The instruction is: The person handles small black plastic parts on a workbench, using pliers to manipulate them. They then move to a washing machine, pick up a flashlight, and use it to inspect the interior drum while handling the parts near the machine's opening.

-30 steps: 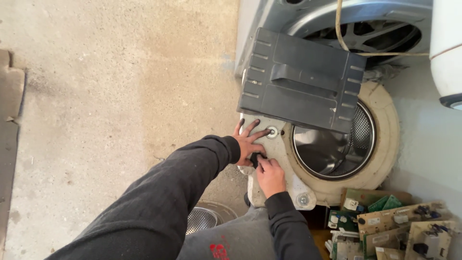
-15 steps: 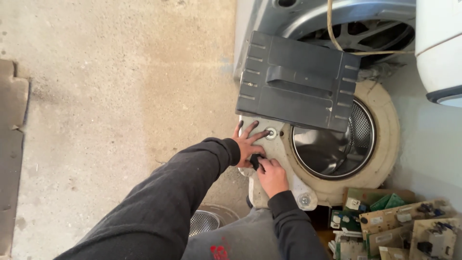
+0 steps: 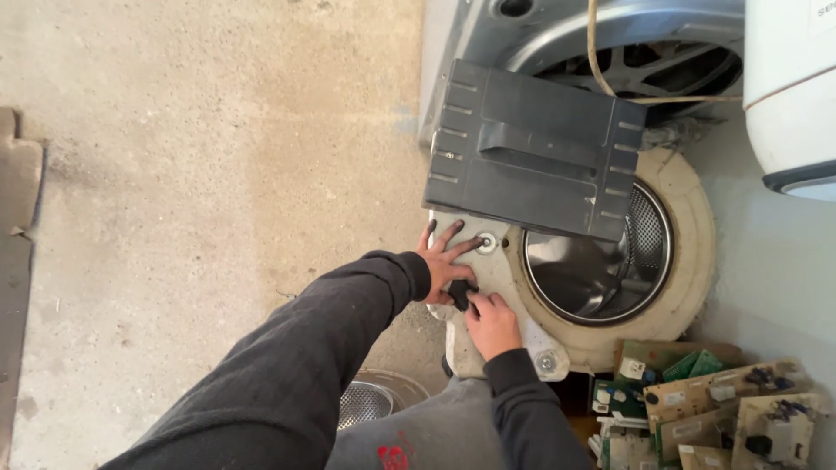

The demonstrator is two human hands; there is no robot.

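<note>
From the head camera, the floor is bare, stained concrete (image 3: 200, 157), with a strip of cardboard (image 3: 17, 226) at the far left edge. One cream washing-machine tub (image 3: 688, 261) lies on the floor right of centre, its steel drum (image 3: 592, 270) open toward the camera. One dark grey ribbed plastic panel (image 3: 531, 148) rests across the tub's far rim. Behind it stands one grey metal housing (image 3: 610, 35), with one white appliance (image 3: 788, 87) at the far right. A pile of several green circuit boards (image 3: 705, 400) sits near right.

The left hand (image 3: 446, 261) lies open, fingers spread flat on the tub's near-left rim. The right hand (image 3: 492, 324) pinches a small black part (image 3: 459, 294) just beside it.

Compared with half a second ago, both hands keep the same places; the view has barely shifted.
</note>
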